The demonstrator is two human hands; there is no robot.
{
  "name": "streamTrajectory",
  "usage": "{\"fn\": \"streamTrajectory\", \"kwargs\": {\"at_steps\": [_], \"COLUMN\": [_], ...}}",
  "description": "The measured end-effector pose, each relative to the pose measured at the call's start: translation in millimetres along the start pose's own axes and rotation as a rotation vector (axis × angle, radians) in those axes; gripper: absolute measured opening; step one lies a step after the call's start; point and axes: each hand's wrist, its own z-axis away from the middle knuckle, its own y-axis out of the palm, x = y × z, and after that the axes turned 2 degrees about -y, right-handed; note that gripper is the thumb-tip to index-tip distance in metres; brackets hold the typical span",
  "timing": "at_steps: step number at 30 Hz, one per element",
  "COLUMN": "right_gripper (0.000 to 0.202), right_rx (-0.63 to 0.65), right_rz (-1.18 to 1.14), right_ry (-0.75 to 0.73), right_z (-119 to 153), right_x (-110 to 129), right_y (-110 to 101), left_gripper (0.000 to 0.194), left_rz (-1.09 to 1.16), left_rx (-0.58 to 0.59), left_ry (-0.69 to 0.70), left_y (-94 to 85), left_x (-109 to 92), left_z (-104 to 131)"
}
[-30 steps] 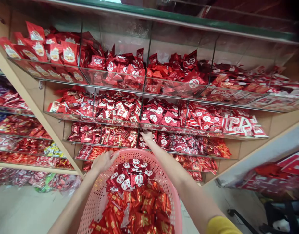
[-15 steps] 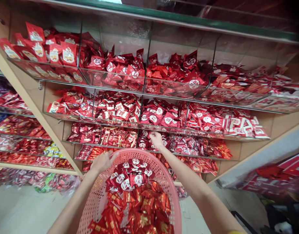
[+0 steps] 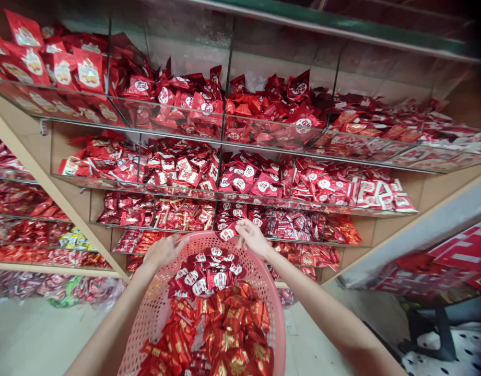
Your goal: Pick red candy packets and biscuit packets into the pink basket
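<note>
My left hand [image 3: 164, 253] grips the far left rim of a pink plastic basket [image 3: 272, 308]. Dark red candy packets with white labels [image 3: 199, 277] lie in the far part of the basket, and shiny red-and-gold wrapped candies [image 3: 228, 339] fill the nearer part. Over the far rim, my right hand [image 3: 251, 237] pinches a dark red candy packet with a white label [image 3: 226, 233] between thumb and fingers. Behind it is a shelf compartment of similar dark red packets [image 3: 236, 210].
Tiered shelves with clear dividers hold red snack packets [image 3: 248, 180] above and beside the basket. A slanted wooden panel [image 3: 56, 188] stands at left. Plastic bags of sweets [image 3: 83, 287] lie on the floor at left. A dotted white item [image 3: 455, 350] is at lower right.
My right hand has drawn back from the shelf compartment to the basket's far rim, with a candy packet now showing in its fingers. My left hand still holds the rim; the view has shifted slightly.
</note>
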Motion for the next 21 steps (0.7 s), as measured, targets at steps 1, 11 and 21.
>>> {"fn": "streamTrajectory", "kwargs": {"at_steps": [1,11,21], "right_gripper": [0.029,0.010,0.011], "right_rx": [-0.013,-0.061,-0.012], "right_rz": [-0.016,-0.137,-0.037], "right_ry": [0.027,0.502,0.482], "right_z": [2,21,23], "right_x": [-2,-7,-25], "right_y": [4,69,150], "left_gripper": [0.066,0.067,0.064], "left_rz": [0.002,-0.011,-0.049], "left_rx": [-0.005,0.002,0.005], "left_ry": [0.003,-0.027,-0.007], "left_y": [0.3,1.1,3.8], "left_x": [1,0,-5], "left_z": [0,2,1]}}
